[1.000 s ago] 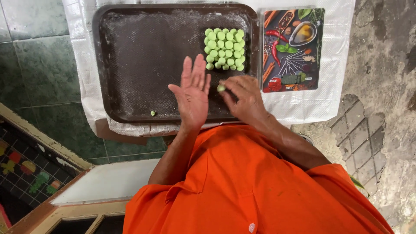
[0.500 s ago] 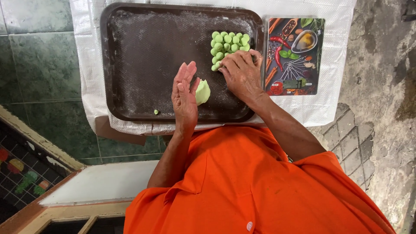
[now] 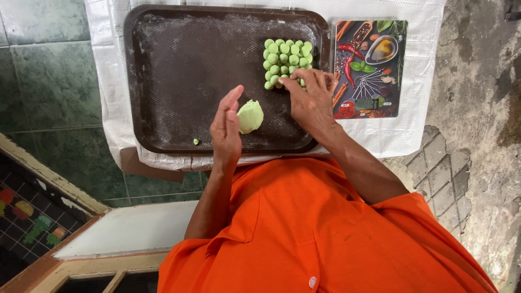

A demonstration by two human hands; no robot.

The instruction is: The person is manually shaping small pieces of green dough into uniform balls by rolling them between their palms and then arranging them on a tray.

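**Green dough on a dark tray, both hands at work**

At the far left the wall of green tiles (image 3: 49,81) is seen, and below it a wooden frame with a pale board (image 3: 130,228). On the counter lies a white woven sheet (image 3: 108,81), and on this sheet stands the dark baking tray (image 3: 179,70), dusted with flour. Near the close edge of the tray, at the left part, one tiny green crumb (image 3: 196,141) lies alone.

The left hand (image 3: 225,127) stands on its edge over the near middle of the tray, the palm turned to the right and the fingers straight and loosely together, not closed around anything. The lump of green dough (image 3: 250,116) is just at the palm side of this hand; it seems to touch the palm, but I cannot tell if it rests on the tray or is held against the hand.

Further to the right, in the far right corner of the tray, small green dough balls (image 3: 285,57) sit close together in rows. The right hand (image 3: 312,100) reaches to the near edge of this group. Its fingertips (image 3: 286,81) are pinched together at the nearest row, on one small ball or just beside it; the ball itself is mostly hidden.

To the right of the tray, on the same sheet, lies a flat kitchen scale (image 3: 369,68) with a picture of spices and vegetables. At the far right is rough grey floor (image 3: 477,108). The person wears an orange shirt (image 3: 320,233).
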